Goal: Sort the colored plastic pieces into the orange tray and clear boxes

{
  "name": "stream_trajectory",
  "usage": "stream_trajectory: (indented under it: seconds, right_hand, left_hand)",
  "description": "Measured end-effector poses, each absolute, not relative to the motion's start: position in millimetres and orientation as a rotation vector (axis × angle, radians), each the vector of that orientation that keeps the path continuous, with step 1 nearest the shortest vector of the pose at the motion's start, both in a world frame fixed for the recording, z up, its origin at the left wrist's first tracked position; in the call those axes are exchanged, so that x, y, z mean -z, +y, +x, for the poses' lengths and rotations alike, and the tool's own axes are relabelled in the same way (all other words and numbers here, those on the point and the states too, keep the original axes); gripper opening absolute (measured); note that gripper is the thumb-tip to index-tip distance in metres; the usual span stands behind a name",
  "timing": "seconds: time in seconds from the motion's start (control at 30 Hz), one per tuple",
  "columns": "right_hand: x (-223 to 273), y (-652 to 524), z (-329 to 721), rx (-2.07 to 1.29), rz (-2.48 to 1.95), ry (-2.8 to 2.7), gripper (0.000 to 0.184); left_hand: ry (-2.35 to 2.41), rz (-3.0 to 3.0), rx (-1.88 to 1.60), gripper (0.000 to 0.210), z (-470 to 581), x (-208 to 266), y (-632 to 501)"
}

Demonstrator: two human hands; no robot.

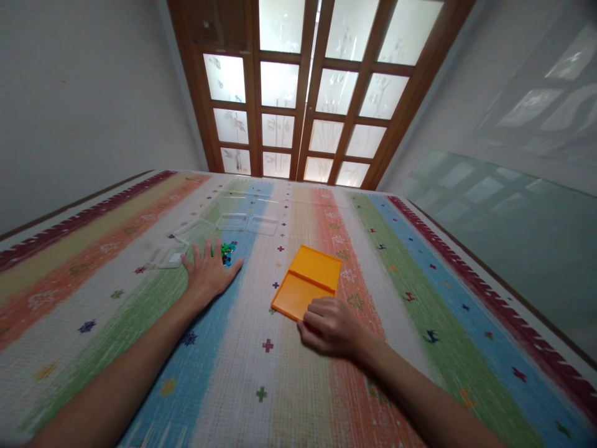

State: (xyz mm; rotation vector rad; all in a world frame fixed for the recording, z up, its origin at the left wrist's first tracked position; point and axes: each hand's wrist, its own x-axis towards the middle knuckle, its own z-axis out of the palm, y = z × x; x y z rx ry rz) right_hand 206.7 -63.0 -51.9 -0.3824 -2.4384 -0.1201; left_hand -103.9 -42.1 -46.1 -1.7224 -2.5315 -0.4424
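Note:
My left hand [209, 274] lies with fingers spread on the striped cloth, at the near side of a small heap of green, blue and dark pieces [228, 252]. The fingers partly cover the heap, and the pieces are too small to name. An orange two-part plastic case [305, 280] lies opened out flat, with nothing in either half. My right hand [329, 325] is closed at the case's near right corner, its curled fingers gripping the edge and hiding that corner.
Several clear plastic boxes [262, 225] stand beyond and left of my left hand, one of them holding a white piece [176, 257]. The striped tablecloth [242, 348] covers the table. Beyond the far edge are wooden doors [303, 118] with frosted panes; walls flank both sides.

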Motion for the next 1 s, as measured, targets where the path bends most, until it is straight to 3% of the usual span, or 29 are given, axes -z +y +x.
stream_trajectory:
  seconds: [0.37,0.57,1.0]
  right_hand:
    - [56.7,-47.3,213.1,0.168,-0.455,-2.461,0.042]
    - [54.6,-38.8,216.9,0.255,-0.620,-2.472,0.044]
    - [58.0,19.5,204.8,0.240,-1.064,-2.523,0.020]
  left_hand:
    - [-2.287,-1.999,0.643,0.067,-116.4,47.1,-24.1]
    - [-2.458,-1.784,0.502,0.070,-98.4,45.7,-42.6]
    - [-2.511,-1.892,0.529,0.072,-105.6,50.5,-29.6]
